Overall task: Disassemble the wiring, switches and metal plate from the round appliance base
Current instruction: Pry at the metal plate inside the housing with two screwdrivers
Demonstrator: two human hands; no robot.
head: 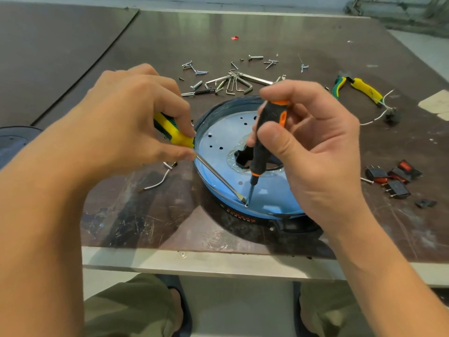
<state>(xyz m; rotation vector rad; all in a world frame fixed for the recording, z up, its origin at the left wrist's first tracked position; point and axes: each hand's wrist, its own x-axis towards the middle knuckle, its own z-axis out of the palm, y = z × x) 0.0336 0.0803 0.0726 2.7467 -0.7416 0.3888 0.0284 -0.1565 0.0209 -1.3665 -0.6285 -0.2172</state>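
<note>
**Two drivers on one rim screw**

The base (243, 218) sits near the front table (145, 215) edge, between my arms, with the plate (218, 132) not yet off.

My left grip (136, 122) is wrapped round the yellow driver (173, 132). Its flat blade lies low across the plate, tip at the near rim just beside the screw (247, 205). I judge that's to lever or steady the plate.

My right grip (313, 147) pinches the black driver (262, 142). It stands nearly upright with its tip in that screw, for turning from above.

The switches (393, 177) lie loose to the right, well apart. A cut wire (158, 181) lies to the left.

The table is dark, scuffed board with a pale metal edge. Loose screws (194, 68), hex keys (233, 83) and pliers (359, 90) are scattered behind the base. There is pale floor beyond.
</note>
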